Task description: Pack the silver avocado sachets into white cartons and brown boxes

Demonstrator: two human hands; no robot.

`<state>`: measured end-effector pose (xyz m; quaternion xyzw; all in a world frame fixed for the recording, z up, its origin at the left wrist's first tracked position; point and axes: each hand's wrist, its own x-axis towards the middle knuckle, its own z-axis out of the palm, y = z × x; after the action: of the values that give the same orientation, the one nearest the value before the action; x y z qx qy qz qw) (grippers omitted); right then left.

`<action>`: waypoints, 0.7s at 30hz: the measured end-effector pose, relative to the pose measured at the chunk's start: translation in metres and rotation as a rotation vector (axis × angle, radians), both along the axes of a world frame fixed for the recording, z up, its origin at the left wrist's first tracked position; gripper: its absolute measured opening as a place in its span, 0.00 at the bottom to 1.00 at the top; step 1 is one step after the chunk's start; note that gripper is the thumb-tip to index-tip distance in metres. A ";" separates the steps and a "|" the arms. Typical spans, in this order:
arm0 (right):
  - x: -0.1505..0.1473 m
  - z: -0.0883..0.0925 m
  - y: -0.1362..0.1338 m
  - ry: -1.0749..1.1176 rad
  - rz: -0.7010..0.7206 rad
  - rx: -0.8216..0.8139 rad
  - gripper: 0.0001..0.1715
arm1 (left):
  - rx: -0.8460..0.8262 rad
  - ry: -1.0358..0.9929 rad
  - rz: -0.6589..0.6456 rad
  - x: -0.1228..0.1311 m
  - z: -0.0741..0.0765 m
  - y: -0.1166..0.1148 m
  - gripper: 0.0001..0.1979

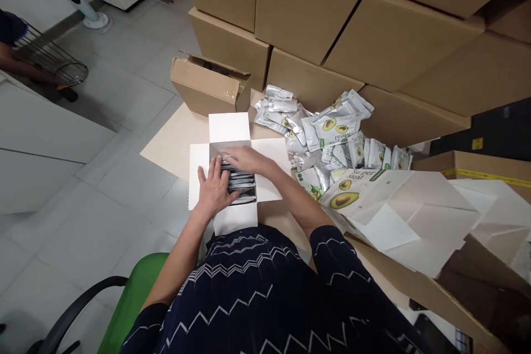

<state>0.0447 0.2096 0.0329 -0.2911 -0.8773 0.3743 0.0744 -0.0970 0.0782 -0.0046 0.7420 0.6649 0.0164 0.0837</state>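
While both hands are kept at the open white box [228, 127], the left hand [213, 188] is laid flat with fingers slightly spread on the row of silver sachets [243, 185] packed inside, at the box's left wall. The right hand [246, 159] is set fingers-together over the far end of the row; whether a sachet is pinched cannot be told. The box, all four flaps folded out, is stood on a flat cardboard sheet [174, 141] just in front of the person. A loose pile [327, 127] of avocado-print sachets is heaped on the sheet to the right, near the box. Folded white blanks [398, 204] are stacked further right. A small open carton [207, 86] is placed behind the box, and a wall of brown cartons [373, 38] is stacked behind that. Grey floor [103, 177] tiles are seen at left, edged by white cabinets [41, 144]. A wire basket [53, 58] is seen far left, touched by another person's arm [16, 63]. A green chair [133, 298] is occupied.
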 end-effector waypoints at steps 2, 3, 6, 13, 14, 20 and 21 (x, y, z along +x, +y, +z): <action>0.024 0.007 0.000 0.282 -0.168 -0.076 0.20 | -0.005 -0.002 -0.004 0.000 0.000 0.000 0.25; 0.039 0.008 0.003 0.405 -0.281 -0.112 0.20 | -0.006 -0.003 -0.008 0.000 0.001 0.000 0.25; 0.094 0.002 0.016 0.614 -0.682 -0.134 0.21 | -0.005 -0.006 -0.016 0.001 0.002 -0.001 0.26; 0.201 -0.066 0.009 0.005 -1.212 0.005 0.29 | 0.015 -0.009 -0.026 0.000 0.001 -0.001 0.25; 0.202 -0.079 0.002 -0.108 -1.198 -0.007 0.34 | 0.014 -0.007 -0.026 0.000 0.000 0.000 0.25; 0.172 -0.144 -0.036 -0.517 -1.070 0.015 0.41 | 0.003 -0.026 -0.020 0.000 0.000 0.000 0.25; 0.169 -0.150 -0.039 -0.558 -1.071 0.055 0.39 | 0.005 -0.032 -0.021 0.000 0.000 0.000 0.25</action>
<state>0.2140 0.1710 -0.1167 -0.7773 -0.6047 0.1714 0.0271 -0.0972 0.0779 -0.0042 0.7488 0.6557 0.0291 0.0928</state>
